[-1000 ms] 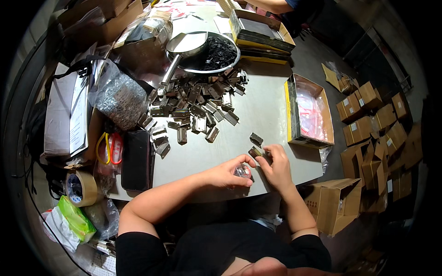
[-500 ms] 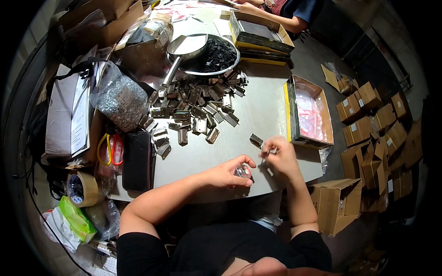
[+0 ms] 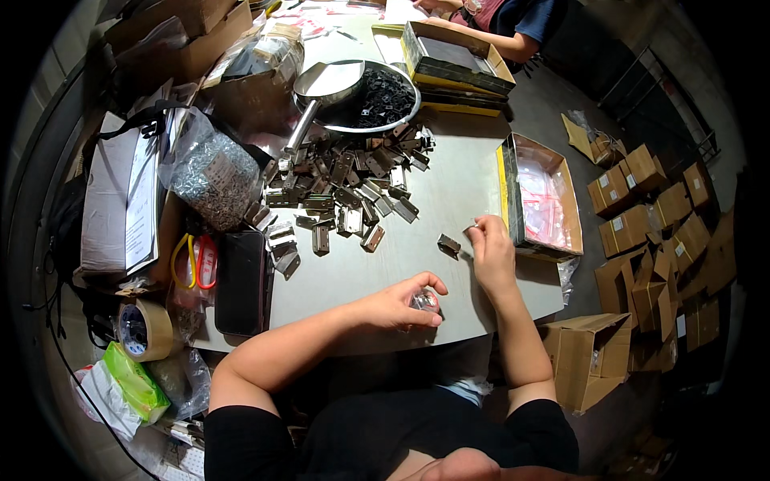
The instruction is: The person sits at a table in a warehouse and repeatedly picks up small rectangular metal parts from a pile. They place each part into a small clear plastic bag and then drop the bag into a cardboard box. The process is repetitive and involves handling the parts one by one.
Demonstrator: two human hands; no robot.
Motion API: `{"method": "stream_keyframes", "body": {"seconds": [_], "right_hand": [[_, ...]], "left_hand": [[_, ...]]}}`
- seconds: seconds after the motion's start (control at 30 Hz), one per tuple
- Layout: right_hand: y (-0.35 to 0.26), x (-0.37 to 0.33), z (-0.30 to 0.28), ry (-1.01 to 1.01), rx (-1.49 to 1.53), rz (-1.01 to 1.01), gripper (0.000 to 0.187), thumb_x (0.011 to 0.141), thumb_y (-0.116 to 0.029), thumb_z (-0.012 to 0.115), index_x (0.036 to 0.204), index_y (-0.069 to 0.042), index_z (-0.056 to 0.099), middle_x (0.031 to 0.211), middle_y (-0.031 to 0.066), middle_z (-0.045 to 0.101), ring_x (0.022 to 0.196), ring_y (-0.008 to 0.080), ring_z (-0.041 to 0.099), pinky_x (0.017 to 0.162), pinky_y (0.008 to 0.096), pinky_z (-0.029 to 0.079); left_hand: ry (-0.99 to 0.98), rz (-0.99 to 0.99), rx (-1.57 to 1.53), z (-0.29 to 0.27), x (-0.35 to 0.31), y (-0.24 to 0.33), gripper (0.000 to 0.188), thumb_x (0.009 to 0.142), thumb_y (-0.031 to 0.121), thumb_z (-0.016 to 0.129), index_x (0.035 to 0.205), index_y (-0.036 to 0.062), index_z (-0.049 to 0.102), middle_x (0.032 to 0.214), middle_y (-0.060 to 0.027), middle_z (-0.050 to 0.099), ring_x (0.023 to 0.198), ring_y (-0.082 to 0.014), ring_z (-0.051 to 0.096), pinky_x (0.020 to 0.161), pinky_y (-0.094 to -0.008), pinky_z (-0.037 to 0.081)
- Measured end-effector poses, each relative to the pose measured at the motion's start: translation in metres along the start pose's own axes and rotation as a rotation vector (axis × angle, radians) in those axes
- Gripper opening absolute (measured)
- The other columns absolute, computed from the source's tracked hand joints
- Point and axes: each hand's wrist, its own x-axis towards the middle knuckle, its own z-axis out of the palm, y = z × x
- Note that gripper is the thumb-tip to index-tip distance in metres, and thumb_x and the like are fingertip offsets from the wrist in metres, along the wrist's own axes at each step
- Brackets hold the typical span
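My left hand (image 3: 399,303) rests near the table's front edge with its fingers closed around a small clear plastic bag (image 3: 424,302). My right hand (image 3: 488,250) lies further right on the grey table (image 3: 449,196), fingertips pinched at something small I cannot make out, beside the open cardboard box (image 3: 539,197) of clear bags. A single small metal hinge (image 3: 447,244) lies just left of my right hand. A heap of metal hinges (image 3: 341,188) covers the table's middle.
A metal bowl of black parts (image 3: 383,98) with a scoop stands at the back. A bag of screws (image 3: 215,178), a phone (image 3: 241,280), scissors (image 3: 192,260) and a tape roll (image 3: 144,329) sit left. Another person's arm (image 3: 513,44) works at the far end. Cartons (image 3: 642,232) crowd the floor right.
My right hand has moved away from the left hand toward the box of bags. The lone hinge now lies on the table. My left hand stays put.
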Motion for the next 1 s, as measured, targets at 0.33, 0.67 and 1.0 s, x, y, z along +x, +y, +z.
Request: {"method": "stream_keyframes", "body": {"seconds": [0.33,0.67,1.0], "right_hand": [[0.009,0.006,-0.003,-0.331,0.206,0.211,0.012,0.095,-0.012,0.050,0.097,-0.001,0.047,0.084,0.0205,0.060,0.080,0.0395,0.060,0.071,0.0446,0.047],[-0.011,-0.001,-0.002,-0.261,-0.040,-0.380,0.006,0.083,-0.009,0.062,0.083,-0.004,0.060,0.090,0.0137,0.061,0.086,0.0326,0.060,0.076,0.0422,0.048],[-0.010,-0.022,0.003,-0.238,0.019,-0.202,0.017,0.079,0.002,0.065,0.094,-0.002,0.058,0.099,0.0166,0.063,0.082,0.0322,0.064,0.075,0.0381,0.052]], "left_hand": [[0.006,0.021,0.012,0.001,0.000,0.001,0.049,0.085,0.019,0.074,0.122,0.0131,0.043,0.096,0.0030,0.054,0.083,-0.0064,0.053,0.067,-0.0223,0.046],[0.002,0.035,-0.014,0.000,0.000,-0.001,0.049,0.085,0.018,0.074,0.123,0.0127,0.043,0.096,0.0025,0.054,0.083,-0.0068,0.053,0.068,-0.0224,0.046],[0.077,0.017,0.009,0.000,0.002,-0.003,0.056,0.082,0.021,0.076,0.125,0.0129,0.041,0.095,0.0010,0.056,0.076,-0.0075,0.053,0.062,-0.0222,0.044]]}}
